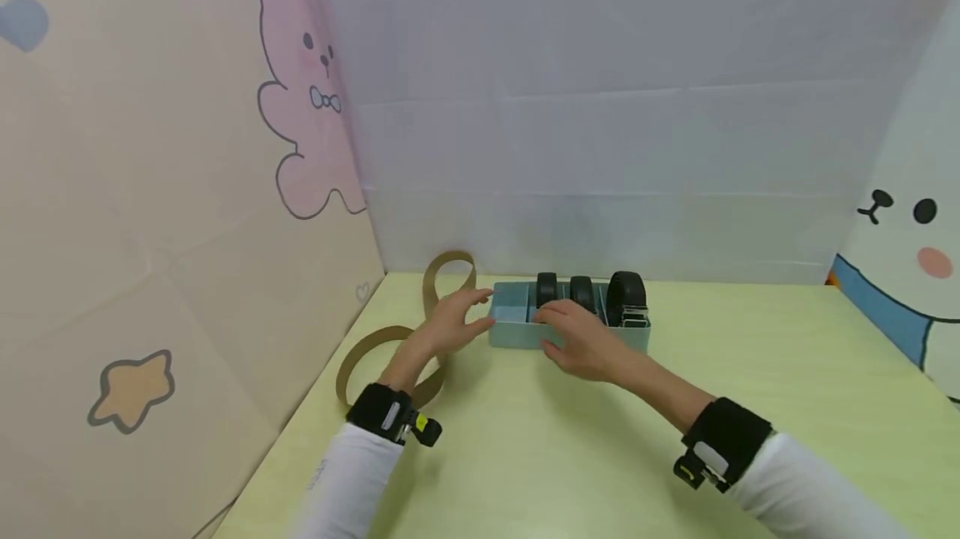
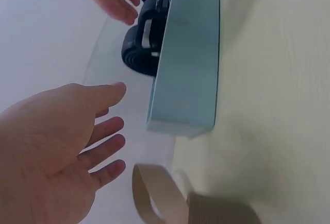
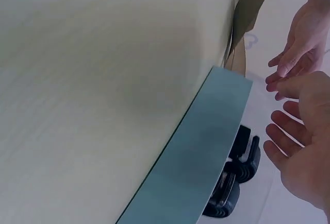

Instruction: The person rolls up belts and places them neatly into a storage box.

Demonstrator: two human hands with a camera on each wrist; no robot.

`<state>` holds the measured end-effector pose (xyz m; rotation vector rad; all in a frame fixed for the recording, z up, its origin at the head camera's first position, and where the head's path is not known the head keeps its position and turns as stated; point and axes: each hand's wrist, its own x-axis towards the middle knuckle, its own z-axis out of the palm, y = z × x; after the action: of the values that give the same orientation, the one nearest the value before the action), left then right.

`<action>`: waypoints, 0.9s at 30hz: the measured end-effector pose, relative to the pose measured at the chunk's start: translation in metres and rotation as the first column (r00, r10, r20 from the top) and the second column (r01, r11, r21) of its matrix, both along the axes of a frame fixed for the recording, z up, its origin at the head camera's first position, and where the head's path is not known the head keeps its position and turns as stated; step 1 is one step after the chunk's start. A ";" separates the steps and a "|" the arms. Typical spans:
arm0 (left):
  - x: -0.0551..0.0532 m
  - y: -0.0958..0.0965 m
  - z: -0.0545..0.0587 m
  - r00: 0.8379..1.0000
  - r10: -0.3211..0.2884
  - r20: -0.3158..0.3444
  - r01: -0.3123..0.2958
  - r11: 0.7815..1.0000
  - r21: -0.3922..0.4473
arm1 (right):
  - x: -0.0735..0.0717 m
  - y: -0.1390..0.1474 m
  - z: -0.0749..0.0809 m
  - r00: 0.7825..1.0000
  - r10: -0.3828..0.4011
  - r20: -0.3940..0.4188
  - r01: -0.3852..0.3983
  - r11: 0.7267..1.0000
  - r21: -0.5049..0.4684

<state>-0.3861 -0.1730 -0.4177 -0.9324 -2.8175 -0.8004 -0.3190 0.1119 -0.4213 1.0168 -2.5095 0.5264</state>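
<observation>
A pale blue-green divided box (image 1: 513,335) stands at the back of the table. Three coiled black belts sit upright in it: a left one (image 1: 547,286), a middle one (image 1: 582,291) and a larger right one (image 1: 625,296) with a silver buckle. The box's leftmost compartment shows its bare inside. My left hand (image 1: 448,324) hovers at the box's left end, fingers spread and holding nothing. Over the front rim is my right hand (image 1: 581,342), fingers relaxed, also without anything in its grasp. A tan strap (image 1: 430,289) lies in loose loops beside and partly behind my left hand.
The pale yellow tabletop (image 1: 525,456) extends in front of the box and to its right. Close behind the box rises a whitish cloth wall (image 1: 600,147). Another wall, printed with a pink rabbit (image 1: 315,147), borders the table on the left.
</observation>
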 end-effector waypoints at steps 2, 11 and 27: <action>0.003 -0.024 -0.002 0.999 0.036 0.006 -0.036 0.999 0.008 | 0.005 -0.011 -0.003 0.998 0.051 0.032 -0.052 0.998 0.043; -0.043 -0.133 -0.058 0.978 0.173 -0.113 -0.185 0.977 -0.107 | 0.014 -0.087 -0.019 0.969 0.175 0.172 -0.215 0.944 0.249; -0.022 -0.129 -0.064 0.981 0.175 0.085 -0.152 0.961 -0.230 | 0.034 -0.072 -0.035 0.975 0.220 0.019 -0.213 0.913 0.348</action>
<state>-0.4080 -0.3017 -0.4815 -0.6847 -3.0749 -0.5362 -0.2849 0.0403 -0.4560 1.4344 -2.5398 0.1251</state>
